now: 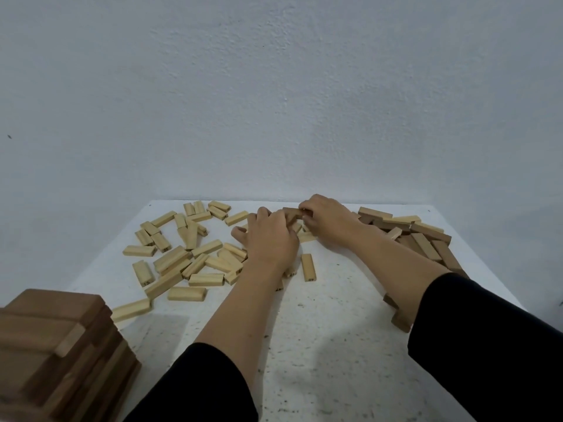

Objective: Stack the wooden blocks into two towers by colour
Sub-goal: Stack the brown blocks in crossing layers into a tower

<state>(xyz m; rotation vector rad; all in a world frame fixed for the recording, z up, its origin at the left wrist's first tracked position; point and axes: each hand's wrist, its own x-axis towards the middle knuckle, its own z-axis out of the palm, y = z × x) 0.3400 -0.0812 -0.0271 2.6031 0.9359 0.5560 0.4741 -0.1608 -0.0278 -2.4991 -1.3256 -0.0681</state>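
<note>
The right hand [329,220] pinches a dark block [291,212], the left hand [271,239] curled beside it (its hold unclear), apparently collecting for the dark tower [58,345].

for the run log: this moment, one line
right hand pinches dark block | left hand beside, grip unclear | dark tower near left | light blocks loose

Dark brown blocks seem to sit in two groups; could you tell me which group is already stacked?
The dark tower at the near left corner: its blocks lie in layers, whereas the dark pile at the right lies loose.
</note>
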